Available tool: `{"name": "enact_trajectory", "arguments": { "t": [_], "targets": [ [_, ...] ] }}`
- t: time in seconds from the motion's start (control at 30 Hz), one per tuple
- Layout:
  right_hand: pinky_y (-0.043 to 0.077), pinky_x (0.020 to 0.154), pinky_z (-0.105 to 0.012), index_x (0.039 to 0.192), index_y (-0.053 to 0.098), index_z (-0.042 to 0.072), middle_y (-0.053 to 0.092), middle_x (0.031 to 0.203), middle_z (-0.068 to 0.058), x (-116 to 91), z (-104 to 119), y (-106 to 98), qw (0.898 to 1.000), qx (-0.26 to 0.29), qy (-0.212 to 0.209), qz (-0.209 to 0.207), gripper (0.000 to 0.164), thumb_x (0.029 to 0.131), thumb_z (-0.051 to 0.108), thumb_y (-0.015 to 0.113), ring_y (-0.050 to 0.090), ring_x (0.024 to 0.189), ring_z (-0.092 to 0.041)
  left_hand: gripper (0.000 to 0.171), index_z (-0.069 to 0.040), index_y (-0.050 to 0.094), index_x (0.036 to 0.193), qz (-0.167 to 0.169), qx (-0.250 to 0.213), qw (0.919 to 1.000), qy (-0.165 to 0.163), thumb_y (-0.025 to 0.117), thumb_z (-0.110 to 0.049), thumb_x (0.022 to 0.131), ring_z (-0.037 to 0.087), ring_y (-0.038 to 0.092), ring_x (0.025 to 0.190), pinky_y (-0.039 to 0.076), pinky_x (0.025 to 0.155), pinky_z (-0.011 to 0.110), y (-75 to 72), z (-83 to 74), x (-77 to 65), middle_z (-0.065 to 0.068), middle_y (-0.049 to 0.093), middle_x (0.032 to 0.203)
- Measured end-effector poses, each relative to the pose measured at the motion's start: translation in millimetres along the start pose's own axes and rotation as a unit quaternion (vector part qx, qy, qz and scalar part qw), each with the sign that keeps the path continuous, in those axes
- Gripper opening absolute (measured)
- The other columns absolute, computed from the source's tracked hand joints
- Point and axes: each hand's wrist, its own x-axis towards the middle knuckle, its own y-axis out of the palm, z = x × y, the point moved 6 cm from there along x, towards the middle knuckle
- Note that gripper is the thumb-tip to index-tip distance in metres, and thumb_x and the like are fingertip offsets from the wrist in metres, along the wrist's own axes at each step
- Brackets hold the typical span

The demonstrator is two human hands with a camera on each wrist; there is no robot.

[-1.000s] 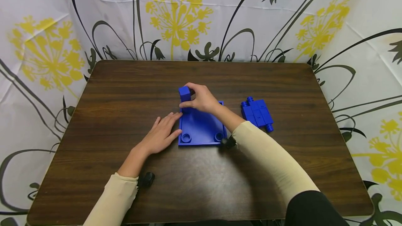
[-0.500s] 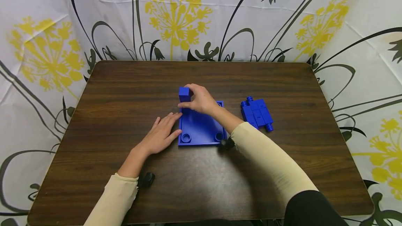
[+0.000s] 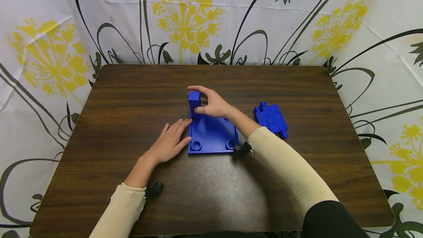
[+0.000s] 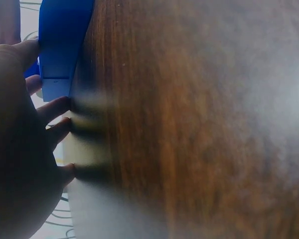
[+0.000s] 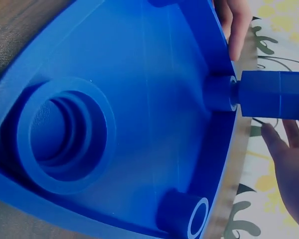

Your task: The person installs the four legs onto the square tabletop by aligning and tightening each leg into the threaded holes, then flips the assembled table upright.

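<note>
A blue tabletop-like plastic tray (image 3: 214,133) with raised edges and round corner sockets lies on the table. In its far left socket stands a square blue leg (image 3: 194,100), seen at the right side in the right wrist view, seated on the socket's rim. My right hand (image 3: 214,104) is beside this leg, index finger stretched behind it and thumb (image 5: 273,139) held straight just off its side. My left hand (image 3: 170,140) lies flat at the tray's left edge, fingertips and thumb touching that edge.
Several more blue legs (image 3: 271,118) lie side by side on the brown wooden table (image 3: 138,91), right of the tray. A patterned curtain (image 3: 211,17) hangs behind the table. Black wrist cameras (image 3: 154,189) sit on both forearms.
My right hand has loosened from the leg: the thumb has drawn back to the right and the index finger has stretched out. The leg stays upright. My left hand has not moved.
</note>
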Motion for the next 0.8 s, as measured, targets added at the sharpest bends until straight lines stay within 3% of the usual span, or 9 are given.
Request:
{"name": "enact_trajectory", "arguments": {
  "t": [0.23, 0.8],
  "targets": [
    [0.037, 0.107, -0.045, 0.149, 0.04, 0.009, 0.054, 0.14, -0.015, -1.0, 1.3, 2.0, 0.999, 0.017, -0.004, 0.037, 0.072, 0.082, -0.011, 0.057, 0.05, 0.13, -0.024, 0.063, -0.022, 0.02, 0.158, 0.002, -0.002, 1.0, -0.002, 0.04, -0.047, 0.104, 0.03, 0.013, 0.149, 0.003, 0.111, 0.065, 0.8, 0.2, 0.3, 0.009, 0.024, 0.16],
    [0.044, 0.101, -0.043, 0.142, 0.049, 0.006, 0.054, 0.139, -0.011, -0.2, -2.3, -0.1, 1.0, -0.01, 0.014, 0.021, 0.059, 0.086, -0.001, 0.069, 0.054, 0.122, -0.023, 0.063, -0.024, 0.02, 0.158, 0.0, 0.003, 1.0, -0.002, 0.037, -0.052, 0.103, 0.028, 0.013, 0.149, 0.003, 0.112, 0.063, 0.4, 1.4, 0.0, 0.008, 0.024, 0.16]
  ]
}}
